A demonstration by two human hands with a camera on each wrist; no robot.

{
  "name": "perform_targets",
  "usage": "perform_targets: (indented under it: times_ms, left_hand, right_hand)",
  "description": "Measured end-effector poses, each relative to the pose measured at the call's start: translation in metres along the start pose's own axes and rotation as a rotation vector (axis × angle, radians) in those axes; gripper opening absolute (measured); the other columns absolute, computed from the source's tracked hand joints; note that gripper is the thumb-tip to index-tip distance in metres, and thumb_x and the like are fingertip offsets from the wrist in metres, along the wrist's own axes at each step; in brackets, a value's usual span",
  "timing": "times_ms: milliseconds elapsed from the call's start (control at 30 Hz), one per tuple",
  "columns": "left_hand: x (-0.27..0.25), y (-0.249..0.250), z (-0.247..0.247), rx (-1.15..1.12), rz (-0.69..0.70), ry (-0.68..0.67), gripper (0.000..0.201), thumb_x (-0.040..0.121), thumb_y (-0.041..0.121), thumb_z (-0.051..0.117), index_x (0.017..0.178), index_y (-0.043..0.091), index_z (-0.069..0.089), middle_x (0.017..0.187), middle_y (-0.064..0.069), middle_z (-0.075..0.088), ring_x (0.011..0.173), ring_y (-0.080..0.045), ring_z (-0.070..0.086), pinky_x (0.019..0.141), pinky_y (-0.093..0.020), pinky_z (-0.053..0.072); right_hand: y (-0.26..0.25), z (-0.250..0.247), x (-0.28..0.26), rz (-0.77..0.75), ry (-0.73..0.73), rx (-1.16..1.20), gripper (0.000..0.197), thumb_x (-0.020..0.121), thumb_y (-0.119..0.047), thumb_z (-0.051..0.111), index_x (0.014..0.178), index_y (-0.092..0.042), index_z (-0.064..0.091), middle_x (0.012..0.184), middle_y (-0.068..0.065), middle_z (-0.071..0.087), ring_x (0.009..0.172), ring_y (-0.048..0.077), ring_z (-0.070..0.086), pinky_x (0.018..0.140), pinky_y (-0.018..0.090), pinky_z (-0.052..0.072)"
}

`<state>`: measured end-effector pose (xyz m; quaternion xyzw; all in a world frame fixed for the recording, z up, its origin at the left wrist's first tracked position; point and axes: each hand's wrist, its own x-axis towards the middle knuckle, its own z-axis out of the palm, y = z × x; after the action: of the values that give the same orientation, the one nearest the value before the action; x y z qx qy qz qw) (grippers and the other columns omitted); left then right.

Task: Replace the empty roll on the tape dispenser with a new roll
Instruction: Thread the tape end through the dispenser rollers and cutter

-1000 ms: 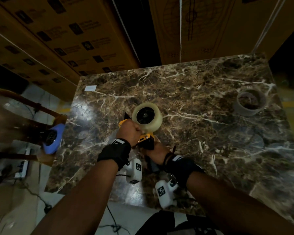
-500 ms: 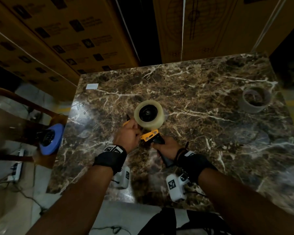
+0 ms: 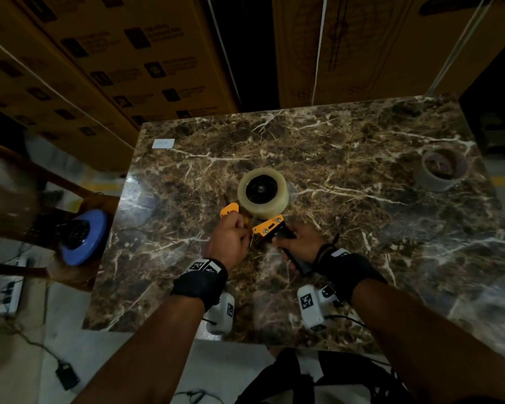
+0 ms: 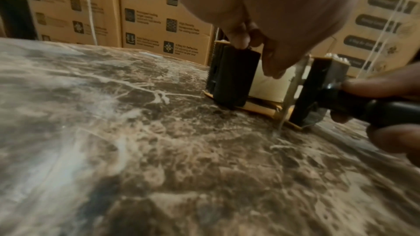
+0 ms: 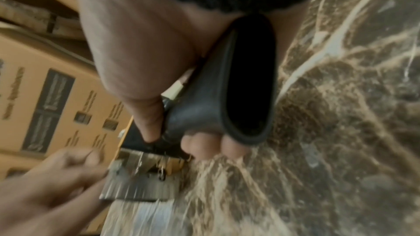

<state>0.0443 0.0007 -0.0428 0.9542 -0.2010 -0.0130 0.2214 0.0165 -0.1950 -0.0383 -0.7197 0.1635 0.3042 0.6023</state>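
Observation:
A yellow-and-black tape dispenser [image 3: 267,227] lies on its side on the brown marble table [image 3: 362,228]. A full roll of clear tape [image 3: 263,192] sits on its hub. My right hand [image 3: 299,243] grips the black handle [image 5: 211,96], fingers curled round it. My left hand [image 3: 231,240] reaches into the dispenser's front between the black roller [image 4: 232,76] and the frame, fingers curled and pinching there; what they hold is hidden. The empty grey core [image 3: 442,169] stands at the far right of the table.
Stacked cardboard boxes [image 3: 129,53] rise behind the table's far edge. A white label [image 3: 163,143] lies at the far left corner. Left of the table stands a wooden chair with a blue disc-shaped object [image 3: 83,240]. Cables and a power strip [image 3: 9,295] lie on the floor.
The dispenser has been lowered from a raised, tilted hold to lying on the table. My right hand slid out along the handle, and my left hand moved to the dispenser's front end.

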Motion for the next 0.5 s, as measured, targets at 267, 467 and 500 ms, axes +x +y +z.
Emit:
perform_targets:
  times_ms: [267, 467, 500]
  left_hand:
    - [-0.015, -0.008, 0.004, -0.055, -0.035, 0.013, 0.005, 0.077, 0.0, 0.062, 0.073, -0.001, 0.058, 0.088, -0.013, 0.053, 0.073, -0.013, 0.04, 0.063, -0.022, 0.032]
    - [-0.025, -0.009, 0.009, -0.117, -0.037, 0.144, 0.028, 0.078, 0.018, 0.05, 0.072, 0.0, 0.071, 0.085, -0.012, 0.066, 0.072, -0.021, 0.061, 0.067, -0.024, 0.048]
    - [-0.025, -0.007, 0.007, -0.117, -0.055, 0.165, 0.022, 0.077, 0.014, 0.055, 0.072, 0.0, 0.072, 0.084, -0.011, 0.069, 0.07, -0.023, 0.065, 0.066, -0.025, 0.051]
  right_hand:
    - [0.0, 0.001, 0.005, 0.008, 0.047, 0.025, 0.007, 0.085, -0.016, 0.068, 0.088, -0.013, 0.061, 0.062, 0.01, 0.061, 0.045, 0.018, 0.057, 0.043, 0.029, 0.051]
    - [-0.005, -0.004, 0.003, 0.056, 0.026, -0.01, 0.015, 0.086, -0.019, 0.067, 0.094, -0.009, 0.06, 0.064, 0.007, 0.06, 0.046, 0.015, 0.056, 0.042, 0.025, 0.05]
    - [-0.006, -0.005, 0.003, 0.063, 0.013, -0.01, 0.017, 0.086, -0.02, 0.067, 0.095, -0.008, 0.061, 0.064, 0.007, 0.06, 0.048, 0.018, 0.056, 0.043, 0.026, 0.05]
